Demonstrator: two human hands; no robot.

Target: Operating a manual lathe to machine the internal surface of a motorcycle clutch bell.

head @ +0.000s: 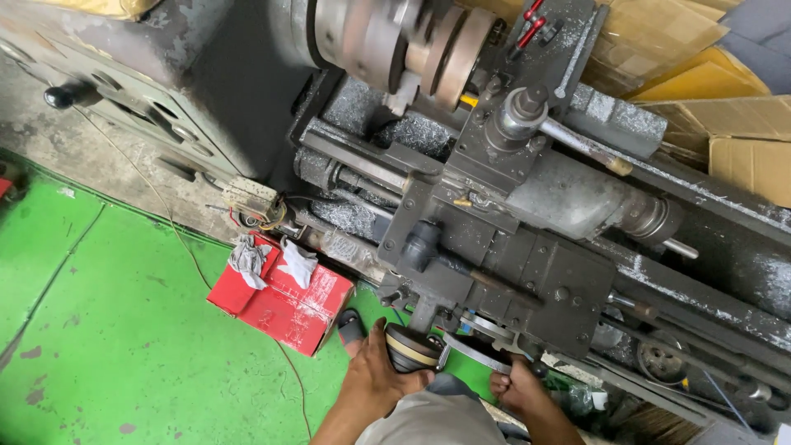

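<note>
A: Gripping now w/ both hands. Left hand (375,375) is wrapped round a dark round knob (410,348) w/ a pale band, low on the front of the lathe carriage (503,272). Fingers curl under it, thumb over the top.

B: And the right?

A: Right hand (515,387) is closed on the rim of the handwheel (486,346), the silver-edged one just beside that knob. Both sit at the bottom edge of view, right above my grey trouser leg (432,420).

B: Any boxes or bins nearby?

A: One red cardboard box (280,301) on the floor, left of my hands, touching the machine base. Lid is shut; two crumpled rags lie on top, a grey rag (249,259) and a white rag (297,262). Can't tell what's inside. A black sandal (350,327) sits between box and left hand. Brown cartons (725,99) are stacked behind the bed, top right; contents not visible.

B: Surface & room?

A: Floor (124,330) is painted green, scuffed, w/ a bare concrete strip along the machine. A thin wire (177,239) trails across it toward a small terminal block w/ red leads (255,202). Lathe is dark, oily iron; metal chips dust the bed ways (709,239). Chuck (387,37) is at top, tool post (519,115) w/ its long lever just below and right. Headstock (148,91) has a black ball-ended lever at far left.
</note>
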